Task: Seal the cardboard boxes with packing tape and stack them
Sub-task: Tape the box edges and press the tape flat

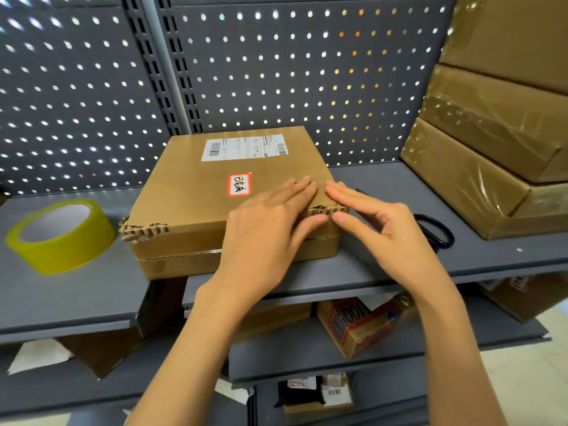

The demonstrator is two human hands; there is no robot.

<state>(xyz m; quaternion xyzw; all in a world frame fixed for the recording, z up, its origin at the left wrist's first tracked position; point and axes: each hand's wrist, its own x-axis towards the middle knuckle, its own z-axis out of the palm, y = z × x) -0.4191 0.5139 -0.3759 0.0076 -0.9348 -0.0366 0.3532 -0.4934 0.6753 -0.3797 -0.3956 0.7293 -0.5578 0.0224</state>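
A flat brown cardboard box [196, 192] lies on the grey shelf [384, 265], with a white shipping label and a small red-edged sticker on its lid. Its near edge is torn at both front corners. My left hand [270, 229] lies flat on the lid at the near right corner, fingers straight, thumb against the front face. My right hand [378, 229] touches that same corner from the right with straight fingers. A roll of yellowish packing tape [61, 238] stands to the left of the box, apart from both hands.
Black-handled scissors [436, 232] lie on the shelf behind my right hand. A stack of three tape-wrapped boxes [491, 155] fills the right end. A grey pegboard [276, 72] backs the shelf. Lower shelves hold more boxes and packages [362, 327].
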